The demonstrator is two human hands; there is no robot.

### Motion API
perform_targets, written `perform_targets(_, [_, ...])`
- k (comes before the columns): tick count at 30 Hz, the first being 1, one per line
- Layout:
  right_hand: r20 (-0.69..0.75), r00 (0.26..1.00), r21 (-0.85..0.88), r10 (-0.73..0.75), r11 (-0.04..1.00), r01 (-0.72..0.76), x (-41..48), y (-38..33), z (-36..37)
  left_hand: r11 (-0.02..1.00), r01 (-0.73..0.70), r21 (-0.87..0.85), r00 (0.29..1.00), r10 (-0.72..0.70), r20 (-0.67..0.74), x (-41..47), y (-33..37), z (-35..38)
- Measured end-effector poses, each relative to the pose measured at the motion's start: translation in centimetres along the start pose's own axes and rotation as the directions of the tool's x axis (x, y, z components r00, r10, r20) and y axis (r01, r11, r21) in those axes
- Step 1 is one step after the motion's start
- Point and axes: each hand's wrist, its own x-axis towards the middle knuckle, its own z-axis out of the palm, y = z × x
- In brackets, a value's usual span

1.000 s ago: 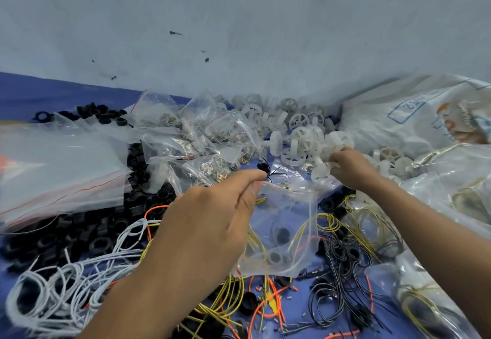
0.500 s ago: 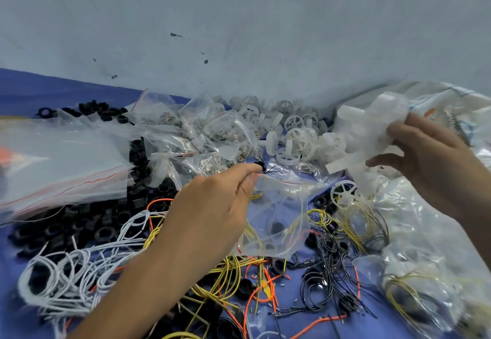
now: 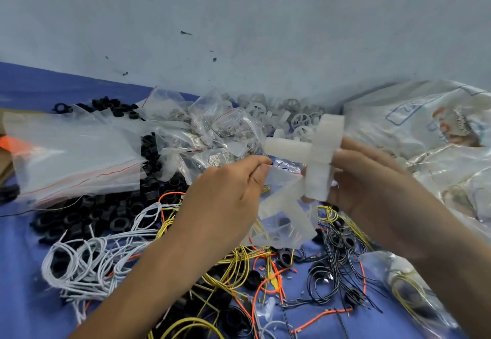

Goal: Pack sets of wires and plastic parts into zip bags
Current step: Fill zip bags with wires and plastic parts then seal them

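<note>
Two hands meet over a cluttered blue table (image 3: 26, 299). The left hand (image 3: 225, 200) pinches the rim of a clear zip bag (image 3: 284, 219), which hangs between the hands above loose wires (image 3: 239, 261). The right hand (image 3: 372, 187) grips motion-blurred white plastic parts (image 3: 318, 158) at the bag's mouth, its fingertips mostly hidden behind them. What the bag contains is hard to make out.

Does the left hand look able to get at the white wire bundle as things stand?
Probably not at once: the left hand pinches the zip bag at its rim and would have to let go first. The white wire bundle itself lies uncovered, with nothing between.
</note>
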Motion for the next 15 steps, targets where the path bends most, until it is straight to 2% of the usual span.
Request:
perform_targets(1, [0.034,0.997,-0.022,0.066,0.998,-0.066,0.0,0.5,1.8,1.000,-0.004,0.001,1.000,0.004,0.000,0.0,0.0,0.0])
perform_targets(4, [0.050,0.994,0.000,0.094,0.996,-0.094,0.2,1.8,2.3,1.000,-0.006,0.014,1.000,0.006,0.005,0.0,0.1,-0.2])
perform_targets(6, [0.001,0.996,-0.048,0.087,0.995,-0.087,0.4,1.4,1.7,1.000,0.000,0.004,1.000,0.000,-0.007,0.1,-0.1,-0.2])
perform_targets(9, [0.001,0.999,-0.179,0.049,0.983,-0.048,-0.1,1.6,1.6,0.999,-0.008,0.031,0.999,0.009,-0.048,0.2,-0.4,-0.1])
perform_targets(11, [0.009,0.999,-0.202,0.045,0.978,-0.042,-0.5,1.2,1.4,0.999,-0.018,0.047,0.999,0.020,-0.050,0.4,-0.6,0.0])
perform_targets(15, [-0.023,0.987,-0.259,0.156,0.953,-0.157,-1.9,0.8,0.9,1.000,-0.018,0.024,0.999,0.020,-0.051,0.4,-0.7,0.1])
